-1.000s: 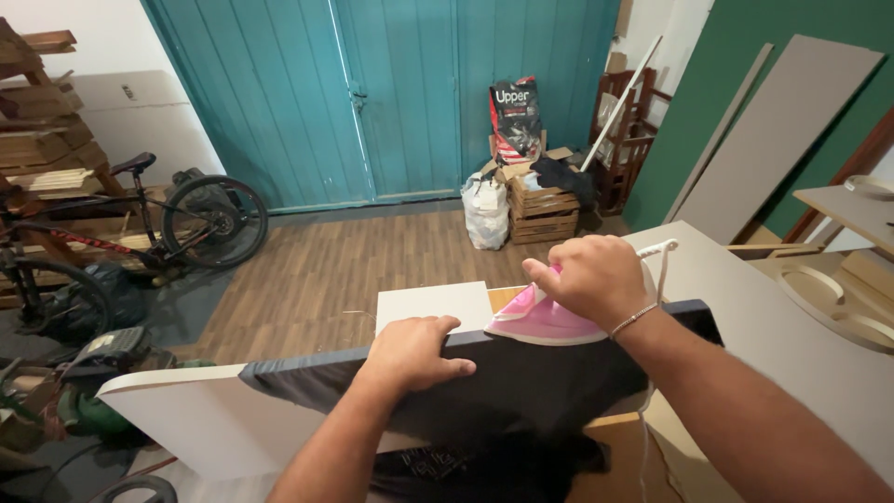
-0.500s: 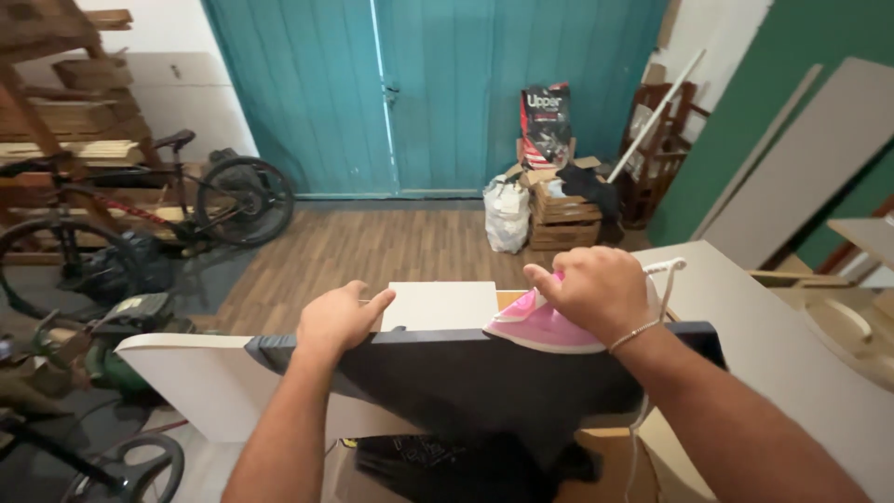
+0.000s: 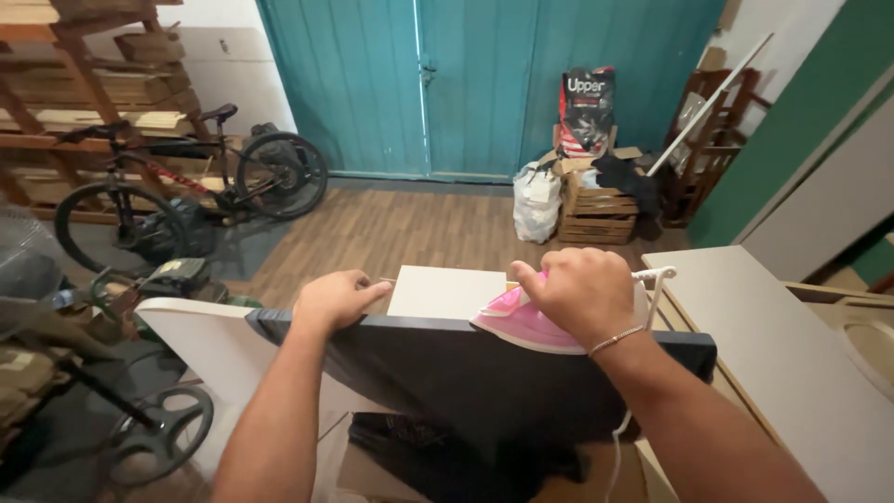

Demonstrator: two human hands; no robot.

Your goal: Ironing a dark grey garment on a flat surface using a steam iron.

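At the lower centre of the frame a dark cloth [image 3: 466, 382] lies draped over a white ironing board [image 3: 200, 349], its near edge hanging loose toward the bottom of the frame. The left hand [image 3: 337, 298] sits on the far edge of the cloth at centre left, fingers [image 3: 368, 291] curled over the edge and pinching the fabric against the board. The right hand [image 3: 582, 291], centre right, is closed round the handle of a pink iron [image 3: 521, 324], whose soleplate rests flat on the cloth near that same far edge; a white cord [image 3: 652, 284] loops from behind the hand.

The cloth looks soft and limp, likely to slide and bunch unless pinned at the hem, so the edge is the sensible place to hold it. The iron seems rigid, moderately heavy and presumably hot underneath; the top handle is the only safe hold.

Just beyond the board lies a pale square panel [image 3: 447, 291], and a white tabletop [image 3: 773, 345] runs down the right side. Farther off, a bicycle [image 3: 177, 191] stands at upper left, wooden crates [image 3: 596, 210] and a white bag [image 3: 537, 205] sit before the teal doors [image 3: 466, 84]
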